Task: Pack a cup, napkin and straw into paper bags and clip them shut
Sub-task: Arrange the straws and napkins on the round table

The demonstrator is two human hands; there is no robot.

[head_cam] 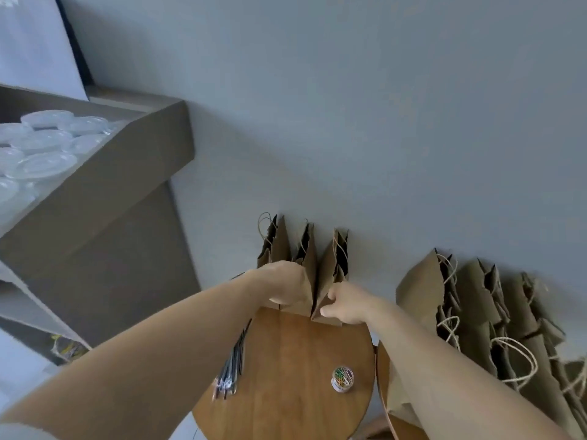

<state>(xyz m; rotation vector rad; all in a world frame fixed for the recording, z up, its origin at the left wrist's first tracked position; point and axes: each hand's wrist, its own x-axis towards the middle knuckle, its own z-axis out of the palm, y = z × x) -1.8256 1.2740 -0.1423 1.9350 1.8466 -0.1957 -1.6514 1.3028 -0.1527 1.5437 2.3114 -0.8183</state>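
head view: left hand [284, 282] and right hand [347, 304] grip the paper bags [330, 268], picking one; next, it likely needs opening.

The left hand's [282, 282] fingers are hidden behind the standing paper bags [305, 249], whose insides are too dark to read. Nearer than that hand, the straws [232, 366] are blurred and partly covered by its forearm. Below the right hand [344, 304], the desk [286, 360] runs off the bottom edge. To its right, more bags [476, 312] are cropped.
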